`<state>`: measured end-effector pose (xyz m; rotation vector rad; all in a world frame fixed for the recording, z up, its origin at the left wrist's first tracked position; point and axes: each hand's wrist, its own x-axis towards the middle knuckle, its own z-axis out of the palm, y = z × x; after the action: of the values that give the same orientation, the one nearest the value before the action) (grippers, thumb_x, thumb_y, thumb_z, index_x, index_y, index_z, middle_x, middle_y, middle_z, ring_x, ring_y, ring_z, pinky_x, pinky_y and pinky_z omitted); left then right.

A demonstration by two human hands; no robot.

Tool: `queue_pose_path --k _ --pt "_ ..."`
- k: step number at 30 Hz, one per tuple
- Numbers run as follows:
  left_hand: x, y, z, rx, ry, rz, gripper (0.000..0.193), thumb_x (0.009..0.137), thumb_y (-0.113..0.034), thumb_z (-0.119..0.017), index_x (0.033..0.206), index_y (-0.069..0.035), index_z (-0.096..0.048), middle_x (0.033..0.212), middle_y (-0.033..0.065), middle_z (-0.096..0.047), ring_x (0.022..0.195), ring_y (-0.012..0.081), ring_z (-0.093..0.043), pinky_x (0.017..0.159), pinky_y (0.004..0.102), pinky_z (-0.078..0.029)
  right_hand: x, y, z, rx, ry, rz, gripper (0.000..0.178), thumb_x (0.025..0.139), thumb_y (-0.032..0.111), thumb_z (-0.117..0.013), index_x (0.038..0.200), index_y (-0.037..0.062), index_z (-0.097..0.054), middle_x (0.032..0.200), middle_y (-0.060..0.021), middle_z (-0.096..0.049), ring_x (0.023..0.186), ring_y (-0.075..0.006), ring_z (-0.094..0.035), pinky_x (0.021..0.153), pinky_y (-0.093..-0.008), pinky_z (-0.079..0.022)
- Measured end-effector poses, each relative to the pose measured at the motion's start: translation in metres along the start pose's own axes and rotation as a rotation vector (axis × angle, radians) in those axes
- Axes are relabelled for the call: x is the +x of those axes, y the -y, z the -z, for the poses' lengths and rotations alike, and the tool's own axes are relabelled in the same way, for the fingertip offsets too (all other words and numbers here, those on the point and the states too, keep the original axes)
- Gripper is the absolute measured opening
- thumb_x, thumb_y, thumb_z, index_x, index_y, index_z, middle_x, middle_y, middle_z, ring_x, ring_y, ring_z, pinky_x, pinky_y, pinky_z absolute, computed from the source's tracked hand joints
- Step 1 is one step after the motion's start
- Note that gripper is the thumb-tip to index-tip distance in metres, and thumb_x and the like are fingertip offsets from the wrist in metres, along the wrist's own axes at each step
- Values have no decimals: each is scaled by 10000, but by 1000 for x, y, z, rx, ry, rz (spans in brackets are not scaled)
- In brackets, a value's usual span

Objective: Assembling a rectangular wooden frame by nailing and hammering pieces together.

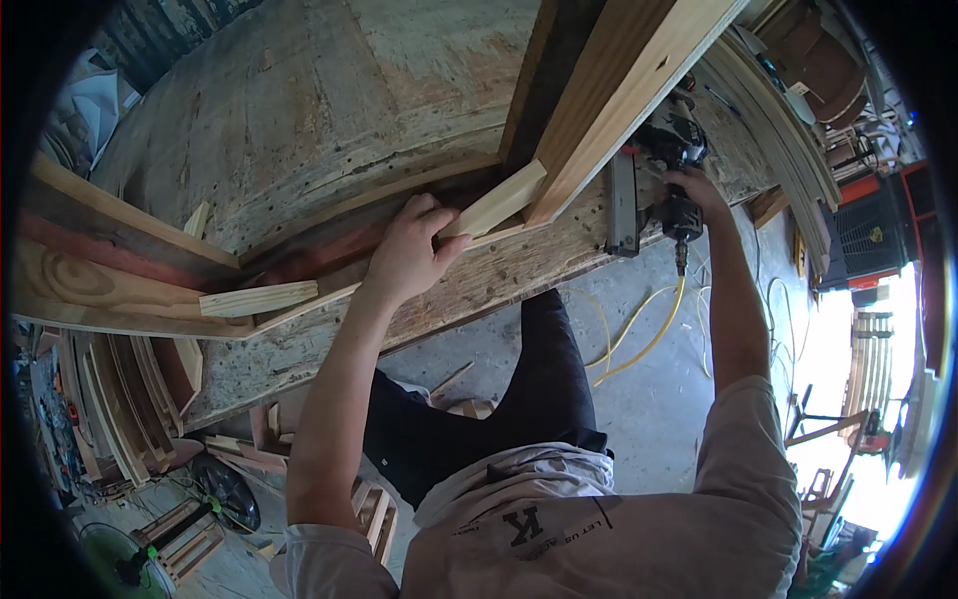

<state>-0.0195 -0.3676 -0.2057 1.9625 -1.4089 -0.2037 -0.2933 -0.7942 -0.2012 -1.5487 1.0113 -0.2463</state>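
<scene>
Steadily, a worker's left hand (414,245) grips the end of a pale wooden block (504,203) set across an inside corner of a timber frame (599,105) on the bench (454,272), while the right hand (697,190) is wrapped around the handle of a black nail gun (681,148) just beyond the frame. Good fastening here would likely call for pressing the block snug against both members, squaring the gun's nose to the wood and keeping the left fingers well out of the nail's line.
</scene>
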Motion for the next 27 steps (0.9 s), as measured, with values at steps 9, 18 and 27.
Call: queue_pose_path --k 9,18,27 --pt "4 -1 10 -373 -25 -3 326 868 -232 -668 1082 13 -648 978 176 -627 959 342 -604 838 401 -496 -119 52 -35 16 -105 178 277 822 179 -728 1016 16 -615 783 -66 -644 671 -161 -633 628 -305 -534" --pt "1 3 5 -129 -14 -17 310 822 -207 -727 1041 5 -669 994 171 -627 967 345 -602 872 407 -486 -178 49 -120 519 62 14 155 846 110 -640 920 26 -533 668 -69 -549 547 -172 -547 541 -353 -513" --pt "5 6 -4 -151 -93 -115 297 824 -195 -722 1042 1 -667 983 189 -618 926 359 -607 828 414 -507 -310 5 -161 103 189 222 204 817 1 -643 999 0 -552 691 -75 -626 574 -171 -652 536 -311 -540"
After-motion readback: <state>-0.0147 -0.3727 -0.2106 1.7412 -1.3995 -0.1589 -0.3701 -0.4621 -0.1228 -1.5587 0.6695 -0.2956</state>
